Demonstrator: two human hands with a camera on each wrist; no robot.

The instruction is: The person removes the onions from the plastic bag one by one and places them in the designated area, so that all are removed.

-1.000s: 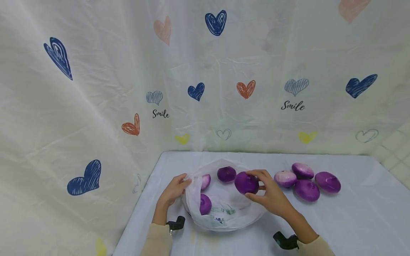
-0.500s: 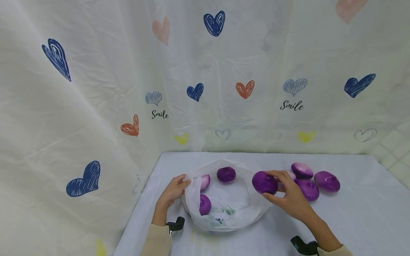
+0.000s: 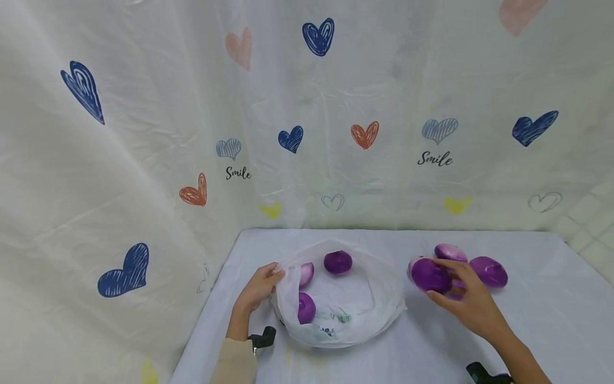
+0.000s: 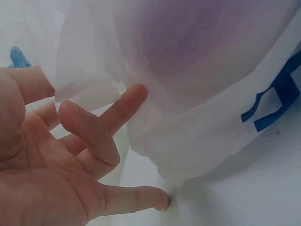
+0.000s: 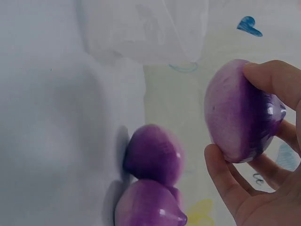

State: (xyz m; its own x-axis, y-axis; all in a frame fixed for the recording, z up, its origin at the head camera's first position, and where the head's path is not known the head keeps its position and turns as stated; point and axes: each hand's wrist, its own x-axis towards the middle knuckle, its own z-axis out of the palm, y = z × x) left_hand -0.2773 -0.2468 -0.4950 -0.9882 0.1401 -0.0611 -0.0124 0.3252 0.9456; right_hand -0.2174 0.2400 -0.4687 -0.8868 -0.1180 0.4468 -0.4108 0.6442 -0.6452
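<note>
My left hand [image 3: 259, 288] pinches the left rim of a white plastic bag [image 3: 384, 314] that stands open on the table. In the left wrist view, a purple shape [image 4: 193, 33] shows blurred through the bag's thin wall. Inside lie a dark purple onion [image 3: 338, 262] at the back and two more at the left, partly covered by the folded rim. To the bag's right, my right hand [image 3: 472, 309] grips a glossy purple onion [image 5: 230, 113] between thumb and fingers. It is raised in front of a group of onions, overlapping some of them in the head view.
The grouped onions, among them a pale-topped one [image 3: 450, 252] and a purple one [image 3: 488, 272], rest on the white-covered table [image 3: 542, 325] at the right. A white curtain [image 3: 393, 69] printed with hearts hangs behind and to the left.
My right hand has carried the onion rightward, from over the bag's opening to the group of onions. My left hand stays at the bag's rim.
</note>
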